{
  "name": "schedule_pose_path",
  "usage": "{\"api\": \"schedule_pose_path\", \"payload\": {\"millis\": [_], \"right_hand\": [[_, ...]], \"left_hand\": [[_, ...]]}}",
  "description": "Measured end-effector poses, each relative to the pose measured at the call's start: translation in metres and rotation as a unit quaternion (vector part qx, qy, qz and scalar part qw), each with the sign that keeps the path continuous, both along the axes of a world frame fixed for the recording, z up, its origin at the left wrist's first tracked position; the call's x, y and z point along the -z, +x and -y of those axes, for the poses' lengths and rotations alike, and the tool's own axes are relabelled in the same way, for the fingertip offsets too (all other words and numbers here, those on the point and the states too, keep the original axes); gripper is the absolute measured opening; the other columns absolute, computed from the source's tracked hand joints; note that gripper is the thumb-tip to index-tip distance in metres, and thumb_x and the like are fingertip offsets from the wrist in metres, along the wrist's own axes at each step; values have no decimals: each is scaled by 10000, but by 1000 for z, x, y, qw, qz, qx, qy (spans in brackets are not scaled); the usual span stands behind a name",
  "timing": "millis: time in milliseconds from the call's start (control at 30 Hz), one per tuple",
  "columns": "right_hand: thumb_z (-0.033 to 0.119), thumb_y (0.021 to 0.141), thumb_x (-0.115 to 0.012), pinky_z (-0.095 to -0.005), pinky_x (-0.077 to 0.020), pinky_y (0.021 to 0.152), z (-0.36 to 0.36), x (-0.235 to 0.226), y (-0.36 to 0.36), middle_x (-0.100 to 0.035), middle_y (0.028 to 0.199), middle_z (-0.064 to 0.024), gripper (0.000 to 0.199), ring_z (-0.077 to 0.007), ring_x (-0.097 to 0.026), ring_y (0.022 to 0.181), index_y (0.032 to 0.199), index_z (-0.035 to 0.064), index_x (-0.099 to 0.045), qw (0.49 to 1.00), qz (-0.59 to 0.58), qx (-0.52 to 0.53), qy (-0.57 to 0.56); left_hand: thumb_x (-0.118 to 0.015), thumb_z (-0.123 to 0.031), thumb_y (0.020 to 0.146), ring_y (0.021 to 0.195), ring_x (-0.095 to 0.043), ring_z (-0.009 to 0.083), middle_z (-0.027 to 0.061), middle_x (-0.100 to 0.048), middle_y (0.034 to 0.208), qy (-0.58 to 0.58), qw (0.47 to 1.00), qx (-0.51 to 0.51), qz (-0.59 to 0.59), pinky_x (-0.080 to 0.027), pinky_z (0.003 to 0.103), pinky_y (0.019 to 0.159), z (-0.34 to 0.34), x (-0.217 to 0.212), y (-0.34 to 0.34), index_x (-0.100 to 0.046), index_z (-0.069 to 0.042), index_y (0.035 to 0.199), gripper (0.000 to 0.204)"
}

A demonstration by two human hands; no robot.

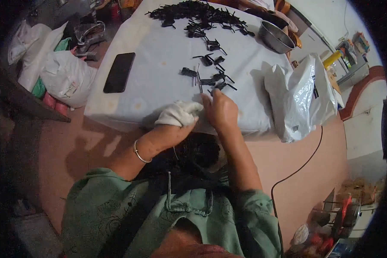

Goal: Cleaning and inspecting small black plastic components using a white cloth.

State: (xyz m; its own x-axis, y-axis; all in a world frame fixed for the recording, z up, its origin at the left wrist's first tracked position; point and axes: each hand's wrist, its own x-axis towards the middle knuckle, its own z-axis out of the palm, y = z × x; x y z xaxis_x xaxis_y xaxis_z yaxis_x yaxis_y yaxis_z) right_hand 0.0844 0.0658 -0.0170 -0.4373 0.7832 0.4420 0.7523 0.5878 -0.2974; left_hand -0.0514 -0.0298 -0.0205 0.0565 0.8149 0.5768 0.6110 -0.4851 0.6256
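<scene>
My left hand [176,131] is closed round a crumpled white cloth [176,113] at the near edge of the table. Beside it, to the right, my right hand [221,111] has its fingers curled in a pinch. A thin rod-like piece [200,84] rises by the thumb; what exactly the fingers grip is hidden. Right at the fingertips lies a small black plastic part with thin arms [219,86]. Several like it form a loose line leading away, among them one black part [188,72] off to the left.
A big heap of black parts [202,15] covers the far end of the white-covered table [150,86]. A dark phone [119,73] lies at left. At right are a metal bowl [276,38] and a white plastic bag [296,99]. A cable [303,165] hangs to the floor.
</scene>
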Motion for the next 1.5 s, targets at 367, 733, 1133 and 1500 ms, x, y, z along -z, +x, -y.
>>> {"api": "schedule_pose_path", "payload": {"millis": [367,733,1133,1500], "right_hand": [[143,798,-566,-340,-428,518,22,13,17,-547,620,-151,149,-284,-523,529,761,13,-503,988,-141,-27,-54],[84,820,-540,-302,-420,498,59,9,38,-560,624,-142,85,-241,-544,511,834,2,-525,944,-324,-32,-47],[136,791,-608,-315,-411,497,84,-9,42,-520,604,-136,159,-261,-509,518,814,13,-510,958,-237,-150,-50],[146,860,-543,-212,-356,537,64,-16,44,-478,621,23,225,-55,-399,608,689,8,-493,882,-341,-114,-306]], "left_hand": [[-463,-137,869,612,-558,113,19,-587,736,-255,820,46,511,-461,257,527,-4,12,-7,-553,-29,982,181],[-448,-218,874,492,-503,127,42,-591,720,-383,556,108,730,-380,256,407,-13,27,6,-574,-49,902,213],[-529,-138,853,667,-551,127,24,-594,792,-216,940,57,259,-461,263,581,11,-13,16,-578,-28,940,149],[-540,-81,775,644,-533,102,54,-558,746,-216,946,118,209,-453,248,576,19,-24,29,-533,6,948,193]]}}
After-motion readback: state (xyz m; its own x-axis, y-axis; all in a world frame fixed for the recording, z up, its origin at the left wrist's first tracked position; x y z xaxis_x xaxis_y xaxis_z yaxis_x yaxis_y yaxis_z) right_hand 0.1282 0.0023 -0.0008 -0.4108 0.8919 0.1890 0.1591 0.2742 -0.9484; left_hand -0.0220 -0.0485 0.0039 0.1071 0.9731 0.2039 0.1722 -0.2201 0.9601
